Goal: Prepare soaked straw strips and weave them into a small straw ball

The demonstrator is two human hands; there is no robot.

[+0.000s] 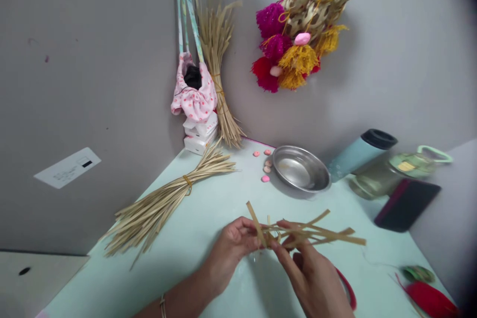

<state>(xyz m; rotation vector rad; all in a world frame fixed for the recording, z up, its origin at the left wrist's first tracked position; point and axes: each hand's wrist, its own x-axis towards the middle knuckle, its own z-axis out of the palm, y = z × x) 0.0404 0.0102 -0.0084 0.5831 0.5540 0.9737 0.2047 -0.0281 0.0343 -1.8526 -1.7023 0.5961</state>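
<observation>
Flat tan straw strips (pixel 320 233) cross one another in a small woven piece held above the table. My left hand (pixel 238 238) pinches the piece's left end, where one strip sticks up. On its right side, my right hand (pixel 303 258) grips the strips between thumb and fingers, and their loose ends fan out to the right. The exact weave between the fingertips is partly hidden. Behind my right hand shows part of a red curved object (pixel 347 288), mostly covered.
A tied straw bundle (pixel 164 198) lies left; another bundle (pixel 219 74) leans in the corner. Beyond my hands sit a metal bowl (pixel 301 169) and pink beads (pixel 265 178). A blue tumbler (pixel 361 154), green bottle (pixel 395 174), dark phone (pixel 407 204) and red yarn (pixel 430 299) are right.
</observation>
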